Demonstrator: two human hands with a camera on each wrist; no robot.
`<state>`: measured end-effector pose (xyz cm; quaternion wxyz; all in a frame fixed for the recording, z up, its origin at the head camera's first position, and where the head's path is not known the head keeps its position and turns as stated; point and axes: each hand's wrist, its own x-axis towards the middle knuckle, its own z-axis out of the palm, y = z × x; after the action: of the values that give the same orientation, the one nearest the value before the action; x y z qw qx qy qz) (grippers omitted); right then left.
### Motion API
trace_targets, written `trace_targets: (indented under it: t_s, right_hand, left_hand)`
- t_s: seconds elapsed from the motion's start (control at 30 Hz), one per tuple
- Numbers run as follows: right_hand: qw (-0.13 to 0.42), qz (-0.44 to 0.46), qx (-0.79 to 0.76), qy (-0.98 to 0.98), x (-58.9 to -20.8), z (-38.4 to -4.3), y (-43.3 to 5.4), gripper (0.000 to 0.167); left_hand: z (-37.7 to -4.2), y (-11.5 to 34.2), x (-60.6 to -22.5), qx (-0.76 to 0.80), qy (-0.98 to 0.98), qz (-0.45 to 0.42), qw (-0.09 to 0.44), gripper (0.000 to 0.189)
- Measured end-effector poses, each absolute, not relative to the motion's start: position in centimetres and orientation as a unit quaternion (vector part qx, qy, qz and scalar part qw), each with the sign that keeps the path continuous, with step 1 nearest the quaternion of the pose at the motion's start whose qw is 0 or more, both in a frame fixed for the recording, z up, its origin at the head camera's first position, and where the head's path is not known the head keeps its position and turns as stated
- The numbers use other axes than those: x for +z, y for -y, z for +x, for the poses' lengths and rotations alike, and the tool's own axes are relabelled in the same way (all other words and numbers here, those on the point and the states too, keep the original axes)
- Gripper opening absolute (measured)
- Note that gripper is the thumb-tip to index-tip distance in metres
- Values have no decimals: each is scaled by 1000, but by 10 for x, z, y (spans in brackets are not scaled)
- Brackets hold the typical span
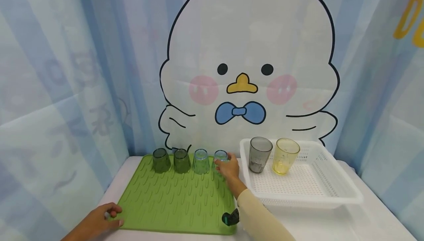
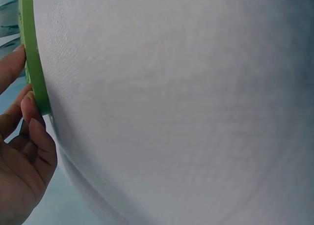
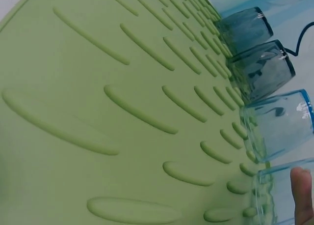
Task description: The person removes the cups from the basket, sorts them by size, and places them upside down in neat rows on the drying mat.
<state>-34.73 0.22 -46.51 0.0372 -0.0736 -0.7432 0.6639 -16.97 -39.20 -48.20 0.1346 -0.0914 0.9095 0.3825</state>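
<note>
Crowding is looking like the main risk: the right hand (image 1: 230,166) is gripping a clear pale-blue, upside-down tumbler (image 1: 220,154) at the mat's far-right corner, and a matching pale-blue tumbler (image 1: 201,162) is standing just beside it, so a leftward drift could be knocking the two together. On the other side, the perforated white plastic basket (image 1: 308,200) is leaving the knuckles little room, and catching its wall could be jarring the tumbler. The raised ribs of the green rectangular mat (image 1: 177,204) could be tilting a rim that is landing unevenly. A tug from the left hand (image 1: 102,217) could be sliding the mat, and the tumblers with it, over the white surface (image 1: 371,219).

The right forearm, wearing a cream sleeve (image 1: 261,215), is reaching forward and leftward past the mat's right edge, its fingers curling around the tumbler. The left hand is resting low at the near-left corner, fingers bending against the mat's edge; whether that grip is pinching it, I cannot tell.
</note>
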Motion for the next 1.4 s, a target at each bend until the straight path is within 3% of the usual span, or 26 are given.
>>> trace_targets:
  t_s: [0.53, 0.83, 1.13, 1.4]
  right_hand:
    - [59, -26, 653, 755, -450, -332, -3, 79]
    - [18, 48, 644, 763, -433, -305, -19, 78]
    - [-47, 139, 629, 763, -407, -272, -59, 60]
    - [-30, 149, 606, 781, -386, -283, -120, 41]
  left_hand:
    - [-169, 391, -481, 397, -903, -82, 143, 44]
    - [-169, 395, -482, 404, -899, -71, 154, 52]
    - [-170, 396, -483, 374, -911, -71, 158, 50]
    - [-172, 396, -487, 366, -916, -67, 152, 51]
